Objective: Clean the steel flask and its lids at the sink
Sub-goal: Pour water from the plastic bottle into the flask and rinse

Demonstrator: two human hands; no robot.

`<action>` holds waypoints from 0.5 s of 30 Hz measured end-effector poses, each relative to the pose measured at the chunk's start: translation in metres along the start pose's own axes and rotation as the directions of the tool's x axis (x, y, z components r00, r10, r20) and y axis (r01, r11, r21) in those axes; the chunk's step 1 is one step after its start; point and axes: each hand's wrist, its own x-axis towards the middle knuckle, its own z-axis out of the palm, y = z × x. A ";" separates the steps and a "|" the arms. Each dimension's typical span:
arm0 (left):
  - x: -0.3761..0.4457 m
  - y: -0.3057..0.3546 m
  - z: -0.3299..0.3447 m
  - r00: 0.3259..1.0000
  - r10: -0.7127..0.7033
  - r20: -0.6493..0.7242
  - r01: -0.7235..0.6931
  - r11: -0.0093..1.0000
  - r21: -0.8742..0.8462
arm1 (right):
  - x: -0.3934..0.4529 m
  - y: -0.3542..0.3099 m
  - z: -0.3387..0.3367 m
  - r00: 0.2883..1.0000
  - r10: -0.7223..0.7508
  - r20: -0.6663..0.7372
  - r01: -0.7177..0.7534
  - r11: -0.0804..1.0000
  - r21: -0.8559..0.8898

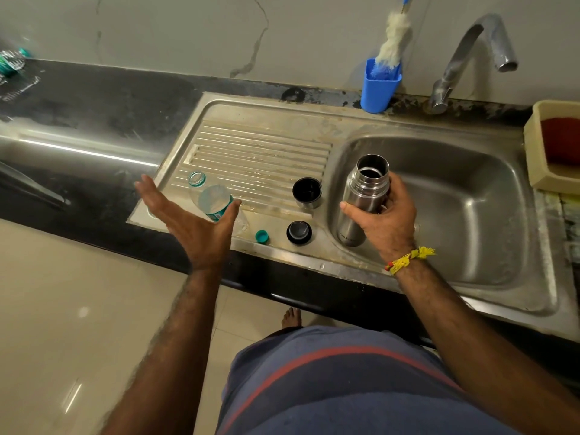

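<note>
Right hand (384, 215) grips the uncapped steel flask (361, 199), held upright over the left edge of the sink basin (470, 196). Left hand (191, 221) is spread, palm up, fingers straight, holding nothing, above the drainboard (260, 149). On the drainboard: cup lid (307, 192) standing mouth up, black stopper lid (299, 232), a teal cap (262, 237), and a clear plastic bottle (207, 196) lying partly behind the left hand.

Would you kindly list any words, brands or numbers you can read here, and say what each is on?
Steel flask, held in the right hand: dark brand lettering low on the body, too small and blurred to read.
Plastic water bottle on the drainboard: teal label, print unreadable.
No other text is visible.
</note>
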 end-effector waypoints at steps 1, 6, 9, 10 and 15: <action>0.000 0.007 -0.001 0.995 0.090 -0.046 -0.088 0.995 0.043 | 0.000 0.000 -0.001 1.000 -0.001 0.000 0.001 1.000 0.002; -0.018 0.040 0.021 0.897 0.435 0.080 -0.442 0.889 0.122 | 0.002 0.004 -0.006 1.000 -0.005 -0.006 0.006 1.000 0.027; -0.045 0.053 0.042 0.839 0.335 0.429 -0.398 0.915 0.063 | 0.001 0.002 -0.012 1.000 -0.013 -0.007 0.013 1.000 0.027; -0.050 0.055 0.047 0.798 0.224 0.559 -0.333 0.938 0.098 | 0.000 0.001 -0.014 1.000 -0.021 -0.003 0.021 1.000 0.021; -0.056 0.056 0.075 0.529 -0.142 0.836 -0.332 0.873 0.358 | -0.006 0.007 -0.025 0.999 -0.034 -0.007 0.034 0.999 -0.003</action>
